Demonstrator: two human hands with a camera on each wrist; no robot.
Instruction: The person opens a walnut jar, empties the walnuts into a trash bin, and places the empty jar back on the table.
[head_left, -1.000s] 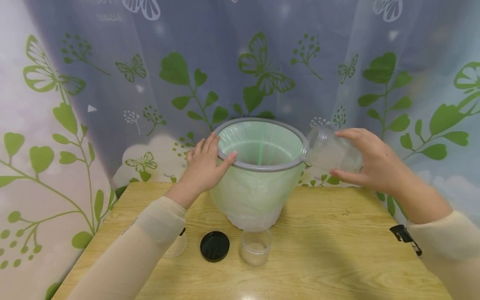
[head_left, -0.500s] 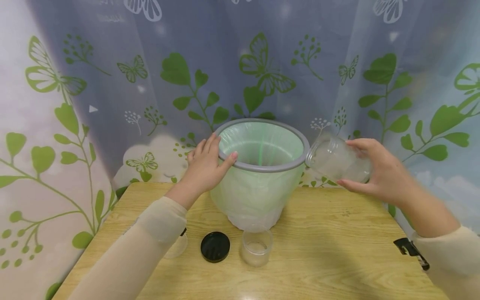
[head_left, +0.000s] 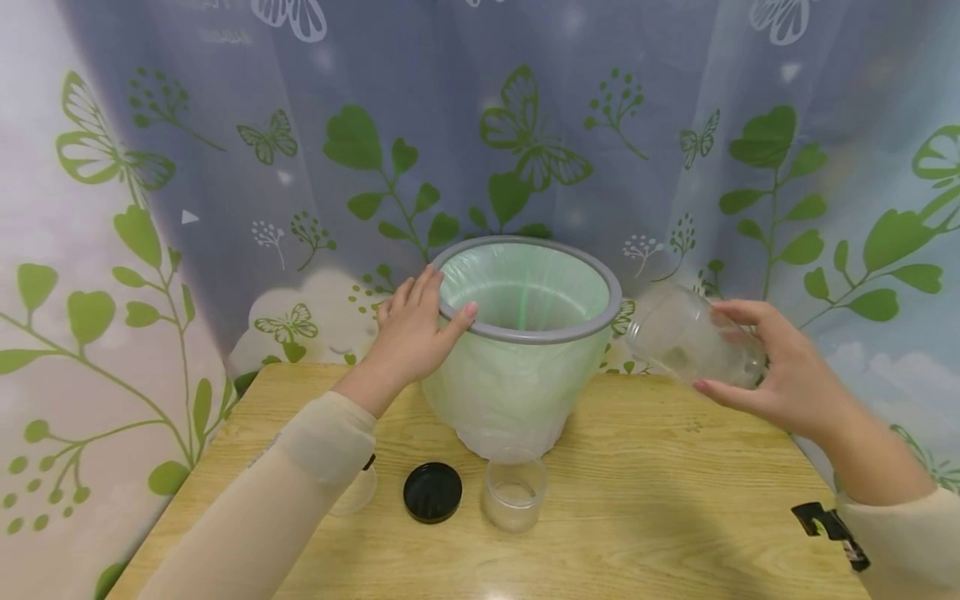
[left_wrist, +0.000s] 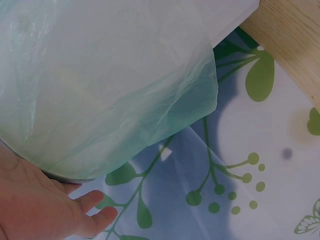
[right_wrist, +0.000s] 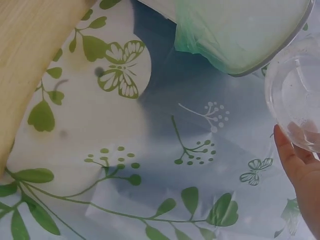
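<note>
My left hand (head_left: 411, 329) rests against the left side of the grey rim of a trash bin (head_left: 495, 392) lined with a pale green bag. Its fingers lie fairly straight in the left wrist view, and the thumb touches the front of the rim. To the right of the bin, my right hand (head_left: 783, 371) holds a clear plastic jar (head_left: 693, 337) around its base end. The jar is tilted, its mouth toward the bin but apart from it. In the right wrist view the jar's round clear base (right_wrist: 300, 95) shows above the fingers. Nothing clearly visible lies inside the jar.
A black round lid (head_left: 432, 493) lies on the wooden table (head_left: 637, 517). Beside it stands a small clear cup (head_left: 515, 492) in front of the bin. A clear disc (head_left: 354, 493) is partly hidden by the left sleeve. A printed curtain (head_left: 420, 100) hangs behind.
My right hand has drawn the jar away from the bin's rim, moving right and down. The left hand and the bin have stayed in place.
</note>
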